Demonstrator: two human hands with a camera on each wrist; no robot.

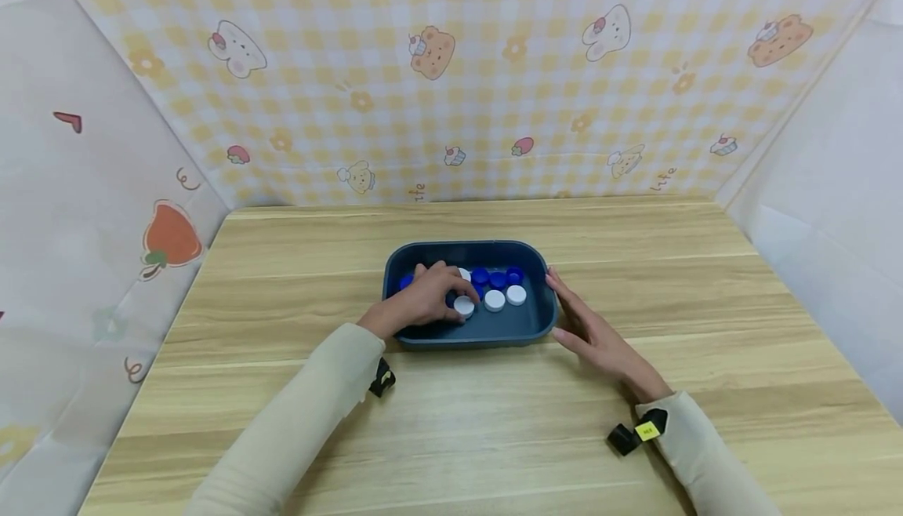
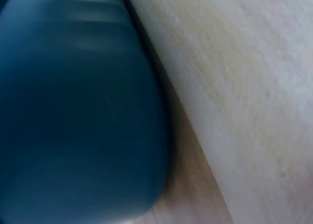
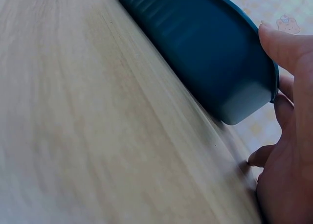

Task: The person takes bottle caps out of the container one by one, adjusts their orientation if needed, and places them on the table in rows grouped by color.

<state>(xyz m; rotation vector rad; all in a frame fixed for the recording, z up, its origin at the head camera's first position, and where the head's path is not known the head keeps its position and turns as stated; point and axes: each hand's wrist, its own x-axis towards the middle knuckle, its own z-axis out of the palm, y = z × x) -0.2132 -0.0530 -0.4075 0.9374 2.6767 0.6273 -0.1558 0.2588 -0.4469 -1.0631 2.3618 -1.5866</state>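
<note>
A dark blue plastic box [image 1: 487,342] lies on the wooden table with several white and blue bottle caps in it. Reaching into its left half, my left hand [image 1: 423,296] pinches a white bottle cap [image 1: 463,307] between thumb and fingers. My right hand [image 1: 596,341] holds the box's right end, its thumb at the near corner and its fingers on the farther rim. In the right wrist view the thumb [image 3: 281,43] lies against the box wall [image 3: 195,43]. Only the outer wall of the box [image 2: 83,111] shows in the left wrist view; the left hand is out of sight there.
Beside the left hand are more white caps [image 1: 495,301] and blue caps [image 1: 497,280]. The wooden table [image 1: 451,437] extends around the box. Behind it hangs a yellow checked cloth [image 1: 480,108], with pale sheets at both sides.
</note>
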